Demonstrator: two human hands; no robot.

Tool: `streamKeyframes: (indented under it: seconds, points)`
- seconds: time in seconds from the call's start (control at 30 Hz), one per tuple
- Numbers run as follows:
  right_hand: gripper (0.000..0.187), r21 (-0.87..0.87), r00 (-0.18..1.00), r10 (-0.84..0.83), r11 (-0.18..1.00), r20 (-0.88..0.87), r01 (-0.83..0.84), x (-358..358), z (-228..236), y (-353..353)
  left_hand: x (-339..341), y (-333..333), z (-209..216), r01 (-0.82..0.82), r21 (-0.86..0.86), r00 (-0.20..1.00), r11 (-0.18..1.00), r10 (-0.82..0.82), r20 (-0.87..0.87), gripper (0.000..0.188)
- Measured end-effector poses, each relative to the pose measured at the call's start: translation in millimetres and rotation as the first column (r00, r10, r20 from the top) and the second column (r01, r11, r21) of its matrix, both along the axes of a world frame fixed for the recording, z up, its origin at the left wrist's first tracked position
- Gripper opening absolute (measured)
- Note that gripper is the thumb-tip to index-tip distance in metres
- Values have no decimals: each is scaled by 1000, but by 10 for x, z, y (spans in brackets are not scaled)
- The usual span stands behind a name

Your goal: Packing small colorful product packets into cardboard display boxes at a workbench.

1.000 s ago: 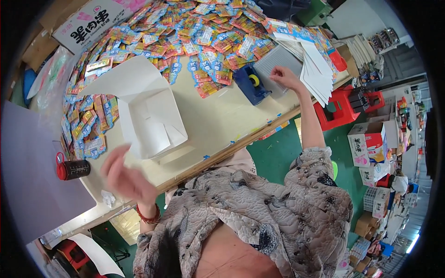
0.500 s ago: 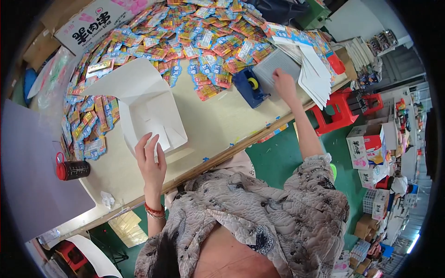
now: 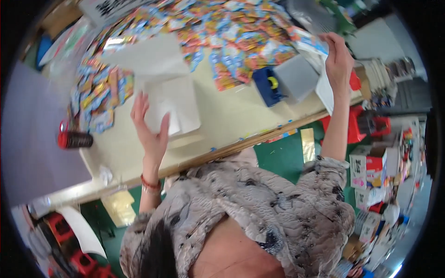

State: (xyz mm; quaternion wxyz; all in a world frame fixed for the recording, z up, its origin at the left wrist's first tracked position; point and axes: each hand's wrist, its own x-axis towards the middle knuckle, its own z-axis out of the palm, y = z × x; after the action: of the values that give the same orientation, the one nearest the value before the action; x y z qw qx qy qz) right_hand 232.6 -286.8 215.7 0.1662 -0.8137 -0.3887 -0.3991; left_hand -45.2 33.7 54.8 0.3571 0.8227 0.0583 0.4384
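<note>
An open white cardboard box (image 3: 183, 99) stands on the table in front of me, its lid (image 3: 150, 53) folded back on the far side. My left hand (image 3: 152, 129) is at the box's near left corner, fingers spread and thumb apart; whether it touches the wall is not clear. Farther right, my right hand (image 3: 338, 60) reaches over a pile of cards, its bent fingers closed at the edge of a printed card (image 3: 308, 42). White card (image 3: 324, 90) shows below that hand. Motion blurs the view.
Small colourful packets (image 3: 232, 32) cover the far table, with more (image 3: 104, 92) left of the box. A blue tape dispenser (image 3: 268, 87) stands beside a grey block (image 3: 296, 78). A dark bottle (image 3: 75, 140) and crumpled tissue (image 3: 105, 175) sit at left. Red stools (image 3: 350, 125) stand beyond the right edge.
My right hand has moved from the grey block up and right to the card pile. My left hand's fingers have spread wider by the box. The whole view has shifted.
</note>
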Motion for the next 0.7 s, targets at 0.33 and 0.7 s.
streamKeyframes:
  seconds: [0.33,0.7]
  points:
    - [29,416,470,800,597,-372,-687,-938,-301,2112,-140,344,366,-66,-55,991,996,59,-124,103]
    - [22,-443,832,484,704,-272,-555,-655,-1624,2893,-24,-127,-77,-275,424,719,863,477,-505,67]
